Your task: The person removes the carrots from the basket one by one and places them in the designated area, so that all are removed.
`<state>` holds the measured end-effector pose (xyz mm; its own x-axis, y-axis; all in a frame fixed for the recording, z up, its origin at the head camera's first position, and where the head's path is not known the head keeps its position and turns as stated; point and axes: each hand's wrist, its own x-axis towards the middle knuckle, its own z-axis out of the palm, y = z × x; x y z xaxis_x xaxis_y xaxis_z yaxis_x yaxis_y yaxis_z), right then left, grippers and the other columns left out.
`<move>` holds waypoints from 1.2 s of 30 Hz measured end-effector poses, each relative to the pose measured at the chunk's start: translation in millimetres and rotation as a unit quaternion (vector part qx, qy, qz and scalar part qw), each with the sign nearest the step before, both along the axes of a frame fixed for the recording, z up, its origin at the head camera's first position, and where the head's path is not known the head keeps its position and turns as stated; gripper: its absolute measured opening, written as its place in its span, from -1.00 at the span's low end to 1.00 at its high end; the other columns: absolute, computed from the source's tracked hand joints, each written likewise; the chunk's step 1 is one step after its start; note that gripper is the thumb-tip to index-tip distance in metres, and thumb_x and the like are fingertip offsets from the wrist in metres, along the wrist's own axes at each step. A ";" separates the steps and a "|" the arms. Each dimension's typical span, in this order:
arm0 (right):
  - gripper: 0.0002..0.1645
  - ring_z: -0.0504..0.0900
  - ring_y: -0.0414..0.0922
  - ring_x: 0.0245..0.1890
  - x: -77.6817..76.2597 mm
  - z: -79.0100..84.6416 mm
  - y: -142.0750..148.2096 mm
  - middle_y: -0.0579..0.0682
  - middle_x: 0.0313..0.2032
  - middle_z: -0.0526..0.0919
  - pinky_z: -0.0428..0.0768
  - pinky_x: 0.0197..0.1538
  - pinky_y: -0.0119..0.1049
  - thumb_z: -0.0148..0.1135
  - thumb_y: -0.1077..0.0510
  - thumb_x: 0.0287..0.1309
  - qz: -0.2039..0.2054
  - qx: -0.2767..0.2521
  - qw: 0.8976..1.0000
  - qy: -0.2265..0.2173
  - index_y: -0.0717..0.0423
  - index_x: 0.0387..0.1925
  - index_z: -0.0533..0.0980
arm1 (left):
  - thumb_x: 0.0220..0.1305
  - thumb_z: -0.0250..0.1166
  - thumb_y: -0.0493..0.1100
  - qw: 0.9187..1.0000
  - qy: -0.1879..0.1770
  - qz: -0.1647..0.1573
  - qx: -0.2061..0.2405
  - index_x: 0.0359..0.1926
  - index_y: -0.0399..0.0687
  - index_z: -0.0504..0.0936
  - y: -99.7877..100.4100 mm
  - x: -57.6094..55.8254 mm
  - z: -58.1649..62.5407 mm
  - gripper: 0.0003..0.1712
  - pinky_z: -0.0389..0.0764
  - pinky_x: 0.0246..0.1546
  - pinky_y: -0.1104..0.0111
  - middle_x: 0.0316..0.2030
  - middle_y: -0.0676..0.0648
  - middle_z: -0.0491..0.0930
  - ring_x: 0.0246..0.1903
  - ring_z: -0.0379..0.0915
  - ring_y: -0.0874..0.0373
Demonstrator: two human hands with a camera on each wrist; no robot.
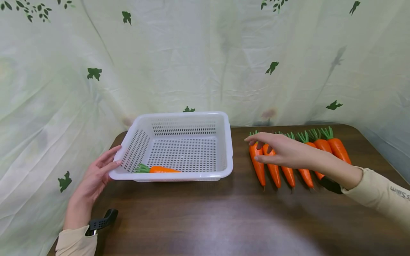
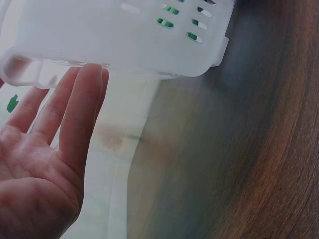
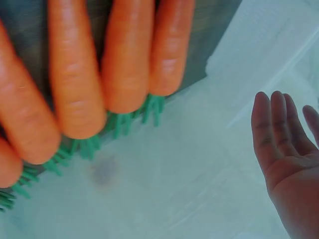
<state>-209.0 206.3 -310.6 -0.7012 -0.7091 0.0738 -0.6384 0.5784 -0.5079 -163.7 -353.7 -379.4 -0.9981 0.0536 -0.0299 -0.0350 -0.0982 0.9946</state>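
A white plastic basket with slotted walls sits on the table's left half; one carrot lies inside along its near wall. At the basket's left end my left hand holds the rim, with thumb and forefinger on it. In the left wrist view the fingers of that hand reach the rim from below, nearly straight. My right hand hovers over a row of carrots with its fingers extended and nothing in them. Carrots with green tops fill the left of the right wrist view.
The dark brown table bears the basket and the several carrots side by side at right. A pale curtain with leaf prints hangs right behind the table's far edge. Dark straps circle both wrists.
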 end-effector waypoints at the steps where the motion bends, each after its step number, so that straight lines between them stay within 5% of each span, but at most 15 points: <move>1: -0.40 0.52 -0.26 -0.03 0.1 1.7 -3.6 -0.24 0.16 0.47 0.61 -0.07 -0.23 0.25 -0.13 0.30 0.006 0.002 1.000 0.005 -0.15 0.31 0.37 | 0.44 0.14 -0.28 1.000 0.000 0.003 -0.002 0.49 0.11 0.22 0.1 0.3 0.4 -0.34 0.61 -0.08 0.15 0.26 0.06 0.41 0.04 0.58 0.14; 12: -0.36 0.50 -0.21 0.10 -2.3 30.0 -42.1 -0.19 0.18 0.51 0.52 0.13 -0.14 0.30 -0.04 0.27 0.079 0.041 0.995 0.041 -0.04 0.33 0.37 | 0.45 0.11 -0.32 1.000 0.010 -0.013 0.021 0.50 0.05 0.20 0.4 -0.4 -0.7 -0.34 0.60 -0.08 0.14 0.26 0.02 0.40 0.05 0.58 0.14; 19: -0.45 0.55 -0.22 -0.08 -16.0 46.2 -71.4 -0.22 0.05 0.53 0.54 0.02 -0.21 0.25 -0.02 0.30 0.130 0.035 0.990 0.046 -0.12 0.28 0.38 | 0.45 0.12 -0.29 1.000 0.003 -0.004 0.006 0.49 0.10 0.21 0.8 -0.2 -0.9 -0.34 0.61 -0.08 0.15 0.25 0.06 0.41 0.05 0.57 0.15; 24: -0.43 0.54 -0.27 -0.10 -27.4 44.8 -98.0 -0.26 0.06 0.52 0.57 -0.12 -0.31 0.21 -0.03 0.31 0.141 0.041 0.989 0.029 -0.15 0.32 0.37 | 0.45 0.12 -0.29 1.000 0.008 -0.005 0.010 0.50 0.09 0.19 0.1 -0.6 -1.2 -0.33 0.60 -0.09 0.15 0.26 0.05 0.38 0.05 0.57 0.15; 36: -0.47 0.54 -0.27 0.00 -50.2 27.5 -159.1 -0.24 0.07 0.56 0.57 -0.04 -0.35 0.21 0.00 0.31 0.182 0.014 0.983 0.021 -0.06 0.28 0.41 | 0.44 0.12 -0.30 1.000 0.005 -0.003 0.011 0.49 0.10 0.22 -0.1 -0.4 -0.6 -0.34 0.60 -0.07 0.13 0.27 0.05 0.39 0.07 0.56 0.14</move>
